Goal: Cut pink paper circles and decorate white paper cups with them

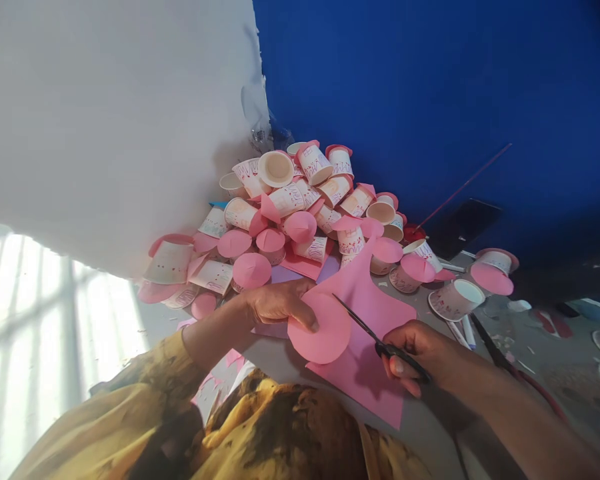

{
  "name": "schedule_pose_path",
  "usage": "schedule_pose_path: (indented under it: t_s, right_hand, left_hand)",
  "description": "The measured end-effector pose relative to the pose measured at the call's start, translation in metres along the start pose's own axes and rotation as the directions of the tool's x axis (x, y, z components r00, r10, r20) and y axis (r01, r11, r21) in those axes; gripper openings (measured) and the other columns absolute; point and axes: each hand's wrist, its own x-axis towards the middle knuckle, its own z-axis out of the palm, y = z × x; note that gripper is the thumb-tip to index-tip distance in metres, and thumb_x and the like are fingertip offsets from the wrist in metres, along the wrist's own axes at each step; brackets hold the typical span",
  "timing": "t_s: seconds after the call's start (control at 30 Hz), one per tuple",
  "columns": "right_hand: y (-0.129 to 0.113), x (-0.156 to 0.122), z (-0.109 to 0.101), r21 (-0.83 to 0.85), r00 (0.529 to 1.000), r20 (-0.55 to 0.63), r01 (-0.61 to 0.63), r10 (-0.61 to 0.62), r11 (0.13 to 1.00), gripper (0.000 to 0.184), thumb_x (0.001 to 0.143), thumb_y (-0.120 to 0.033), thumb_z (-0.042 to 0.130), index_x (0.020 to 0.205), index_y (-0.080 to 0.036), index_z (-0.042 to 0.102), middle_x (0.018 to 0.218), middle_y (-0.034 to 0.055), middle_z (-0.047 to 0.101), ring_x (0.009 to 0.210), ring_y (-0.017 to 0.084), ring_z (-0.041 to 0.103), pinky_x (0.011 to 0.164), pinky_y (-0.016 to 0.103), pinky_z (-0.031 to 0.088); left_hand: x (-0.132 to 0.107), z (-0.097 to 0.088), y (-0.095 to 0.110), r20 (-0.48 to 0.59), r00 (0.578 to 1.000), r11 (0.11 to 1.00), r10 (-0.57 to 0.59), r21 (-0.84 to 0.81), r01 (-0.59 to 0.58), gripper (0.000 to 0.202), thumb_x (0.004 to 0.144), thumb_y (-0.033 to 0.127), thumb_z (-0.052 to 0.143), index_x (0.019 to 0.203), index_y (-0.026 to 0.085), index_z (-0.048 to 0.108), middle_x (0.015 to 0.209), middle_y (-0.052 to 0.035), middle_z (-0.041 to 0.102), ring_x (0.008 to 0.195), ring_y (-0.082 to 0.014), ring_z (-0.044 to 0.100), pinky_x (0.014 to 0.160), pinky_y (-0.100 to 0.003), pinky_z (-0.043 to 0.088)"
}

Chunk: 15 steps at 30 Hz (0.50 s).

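My left hand pinches a round pink paper disc near its left edge, the thumb lying on top. In my right hand is a pair of black-handled scissors. Their blades point up and left, with the tip at the disc's upper right edge. Whether the blades are apart is hard to make out. A larger sheet of pink paper with a curved cut edge spreads beneath and behind the disc.
Behind my hands rises a heap of decorated paper cups, many with pink cone tops. At right lie a second pair of scissors, white markers, a dark phone and paper scraps. White and blue walls stand behind.
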Motion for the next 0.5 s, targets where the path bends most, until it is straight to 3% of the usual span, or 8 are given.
schedule_pose_path:
  t_s: [0.23,0.37,0.5]
  right_hand:
    - [0.000,0.000,-0.002,-0.038,1.000,0.016,0.013,-0.013,0.999,0.062,0.077,-0.075,0.074,0.065,-0.017,0.059,0.051,-0.0007,0.058,0.050,0.009,0.041,0.051,0.026,0.024]
    - [0.006,0.002,-0.003,-0.001,1.000,0.014,0.013,-0.013,1.000,0.061,0.076,-0.074,0.077,0.065,-0.016,0.060,0.051,-0.0023,0.056,0.049,0.009,0.041,0.051,0.026,0.023]
    - [0.017,0.005,-0.003,0.041,0.999,-0.006,0.037,-0.037,0.998,0.061,0.076,-0.074,0.076,0.064,-0.018,0.057,0.052,-0.0023,0.056,0.049,0.009,0.041,0.052,0.026,0.025]
  left_hand:
    - [-0.001,-0.003,-0.002,-0.074,0.997,0.998,-0.021,0.049,0.025,0.048,0.045,0.014,0.085,0.092,0.015,0.079,0.072,-0.0019,0.075,0.066,-0.0185,0.066,0.060,-0.027,0.052]
    - [-0.002,-0.006,0.000,-0.002,1.000,0.999,0.000,0.039,0.000,0.037,0.048,0.016,0.085,0.084,0.016,0.079,0.072,-0.0023,0.076,0.066,-0.0181,0.066,0.063,-0.028,0.054]
    - [-0.008,-0.008,-0.004,-0.033,0.999,0.996,0.040,-0.073,-0.042,0.028,0.054,0.021,0.085,0.081,0.014,0.079,0.076,-0.0060,0.078,0.068,-0.0191,0.069,0.064,-0.028,0.055]
